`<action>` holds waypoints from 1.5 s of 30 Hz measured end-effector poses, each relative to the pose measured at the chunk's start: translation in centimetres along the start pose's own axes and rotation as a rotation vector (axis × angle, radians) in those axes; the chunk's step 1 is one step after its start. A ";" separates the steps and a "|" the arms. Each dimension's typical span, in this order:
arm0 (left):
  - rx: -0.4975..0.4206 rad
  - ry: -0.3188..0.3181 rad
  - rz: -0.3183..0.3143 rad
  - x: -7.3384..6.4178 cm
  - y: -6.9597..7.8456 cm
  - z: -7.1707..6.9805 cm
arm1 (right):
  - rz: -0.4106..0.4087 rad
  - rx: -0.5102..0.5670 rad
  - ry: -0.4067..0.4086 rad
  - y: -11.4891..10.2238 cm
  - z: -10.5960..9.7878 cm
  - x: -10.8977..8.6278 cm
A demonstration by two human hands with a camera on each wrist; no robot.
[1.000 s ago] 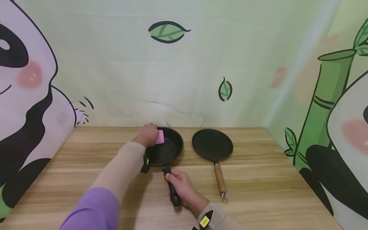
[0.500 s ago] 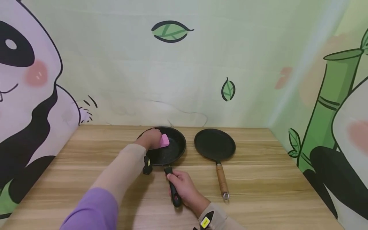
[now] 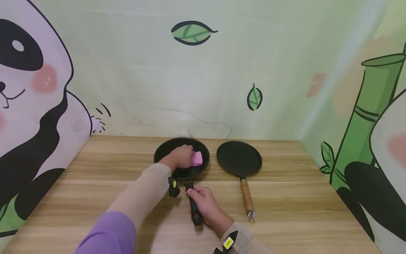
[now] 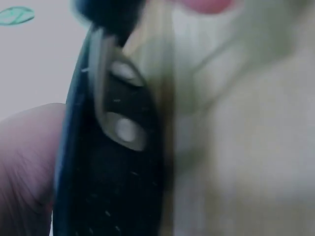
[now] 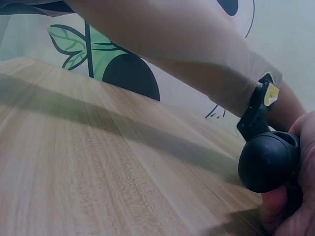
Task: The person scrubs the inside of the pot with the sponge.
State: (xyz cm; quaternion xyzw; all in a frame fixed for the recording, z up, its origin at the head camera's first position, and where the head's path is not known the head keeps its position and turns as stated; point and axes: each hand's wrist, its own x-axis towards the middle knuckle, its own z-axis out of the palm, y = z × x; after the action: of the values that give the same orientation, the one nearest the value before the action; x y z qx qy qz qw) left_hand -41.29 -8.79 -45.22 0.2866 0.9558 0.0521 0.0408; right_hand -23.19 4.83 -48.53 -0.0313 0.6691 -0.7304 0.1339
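You have open wood along the bench's (image 3: 95, 183) left and right edges; the flat pan (image 3: 239, 159) blocks near the back edge.

I'm looking down on a pale wood-grain tabletop (image 3: 285, 211). A pale green cartoon backdrop (image 3: 142, 81) closes it in at 12 o'clock, with a printed panda (image 3: 28, 106) at 9 o'clock and a green bamboo stalk (image 3: 361, 116) at 3 o'clock. Soft, even light.

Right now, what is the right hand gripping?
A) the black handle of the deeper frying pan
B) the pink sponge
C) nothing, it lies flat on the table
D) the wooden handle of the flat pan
A: the right hand is curled round the black handle of the deeper frying pan; the pink sponge is in the left hand.
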 end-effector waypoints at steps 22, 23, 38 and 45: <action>0.143 -0.161 0.104 -4.3 -2.2 -2.0 | -0.010 -0.015 0.065 -0.1 0.1 -0.1; 0.138 -0.154 0.082 -4.1 -2.3 -2.0 | -0.013 -0.022 0.069 -0.1 0.1 -0.1; 0.016 0.001 -0.142 -3.0 -2.6 -0.9 | -0.045 -0.029 0.084 0.3 2.1 0.5; -0.219 0.394 -0.137 -4.7 -2.5 -2.2 | -0.016 -0.114 0.120 -0.1 1.5 0.2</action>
State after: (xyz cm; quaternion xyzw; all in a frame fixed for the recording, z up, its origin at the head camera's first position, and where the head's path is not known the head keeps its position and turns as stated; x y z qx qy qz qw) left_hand -38.98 -13.67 -43.16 0.1992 0.9511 0.2077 -0.1123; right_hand -23.05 3.33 -48.25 -0.0005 0.7162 -0.6926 0.0856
